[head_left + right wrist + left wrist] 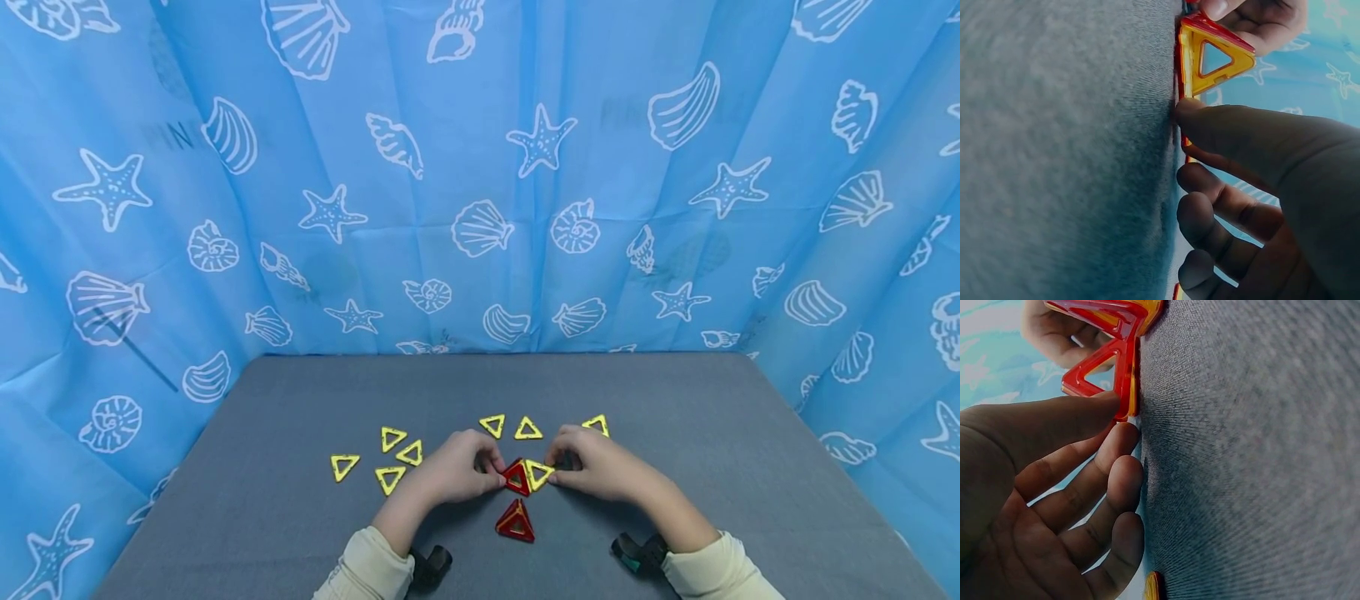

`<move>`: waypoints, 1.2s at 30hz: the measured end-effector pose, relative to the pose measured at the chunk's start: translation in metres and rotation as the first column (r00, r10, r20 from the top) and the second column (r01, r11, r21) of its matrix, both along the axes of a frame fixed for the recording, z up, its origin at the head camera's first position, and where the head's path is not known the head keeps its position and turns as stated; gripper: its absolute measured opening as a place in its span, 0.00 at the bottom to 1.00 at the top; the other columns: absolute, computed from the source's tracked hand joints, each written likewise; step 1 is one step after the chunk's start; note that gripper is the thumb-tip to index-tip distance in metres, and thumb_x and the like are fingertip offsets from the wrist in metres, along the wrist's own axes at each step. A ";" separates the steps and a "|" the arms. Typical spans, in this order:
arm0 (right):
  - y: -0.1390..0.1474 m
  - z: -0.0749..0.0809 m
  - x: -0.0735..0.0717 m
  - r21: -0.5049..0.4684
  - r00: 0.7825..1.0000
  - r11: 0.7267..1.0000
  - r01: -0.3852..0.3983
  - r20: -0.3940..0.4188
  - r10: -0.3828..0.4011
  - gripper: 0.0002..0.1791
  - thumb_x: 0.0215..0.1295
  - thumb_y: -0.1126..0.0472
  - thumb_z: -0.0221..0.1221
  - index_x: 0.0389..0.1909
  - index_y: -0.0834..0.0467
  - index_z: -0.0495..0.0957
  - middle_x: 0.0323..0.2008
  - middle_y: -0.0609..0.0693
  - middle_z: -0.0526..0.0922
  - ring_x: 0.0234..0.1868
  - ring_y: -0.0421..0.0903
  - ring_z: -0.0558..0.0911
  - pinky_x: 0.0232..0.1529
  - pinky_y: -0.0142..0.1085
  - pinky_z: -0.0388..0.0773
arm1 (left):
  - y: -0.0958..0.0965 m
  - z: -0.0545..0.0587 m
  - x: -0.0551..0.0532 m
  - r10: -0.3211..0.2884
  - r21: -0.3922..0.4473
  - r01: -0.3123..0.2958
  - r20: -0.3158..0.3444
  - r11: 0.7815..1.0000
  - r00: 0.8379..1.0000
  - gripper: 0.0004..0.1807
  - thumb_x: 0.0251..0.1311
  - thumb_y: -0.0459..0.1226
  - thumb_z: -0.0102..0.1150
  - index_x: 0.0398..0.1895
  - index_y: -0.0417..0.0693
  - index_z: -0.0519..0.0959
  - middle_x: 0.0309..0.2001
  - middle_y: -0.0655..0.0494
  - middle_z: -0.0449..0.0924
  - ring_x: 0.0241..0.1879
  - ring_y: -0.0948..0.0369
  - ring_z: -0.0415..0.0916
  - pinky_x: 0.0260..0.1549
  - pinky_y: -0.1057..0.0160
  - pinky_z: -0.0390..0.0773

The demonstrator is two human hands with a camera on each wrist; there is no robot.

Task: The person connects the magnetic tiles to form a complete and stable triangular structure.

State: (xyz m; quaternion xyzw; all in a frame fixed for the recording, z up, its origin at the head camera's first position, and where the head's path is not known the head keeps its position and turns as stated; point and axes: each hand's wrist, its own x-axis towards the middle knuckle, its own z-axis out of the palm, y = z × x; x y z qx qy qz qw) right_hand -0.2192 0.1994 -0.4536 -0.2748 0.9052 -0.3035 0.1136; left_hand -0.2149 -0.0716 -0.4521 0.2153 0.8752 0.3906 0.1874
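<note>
In the head view my left hand pinches the left side of a raised piece of red triangular magnetic tiles. A yellow triangle tile adjoins it on the right, its outer corner between the thumb and forefinger of my right hand. Seen from the left wrist, my thumb presses the base edge of a standing red triangle. From the right wrist, a yellow triangle face leans up with a red edge behind, and my thumb rests at its base. A small red pyramid stands just nearer to me.
Several loose yellow triangle tiles lie to the left on the grey table. Beyond my hands are two more yellow triangles, and another yellow triangle lies partly behind my right hand. A blue shell-print curtain surrounds the table's back and sides.
</note>
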 end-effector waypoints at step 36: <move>-0.011 0.003 0.008 -0.178 0.995 0.981 -0.079 -0.071 0.067 0.07 0.72 0.57 0.68 0.47 0.53 0.86 0.42 0.47 0.86 0.37 0.37 0.81 0.37 0.35 0.80 | -0.001 0.000 -0.001 -0.018 -0.004 0.018 -0.001 1.000 1.000 0.06 0.65 0.34 0.73 0.33 0.52 0.84 0.30 0.61 0.82 0.30 0.63 0.77 0.35 0.63 0.76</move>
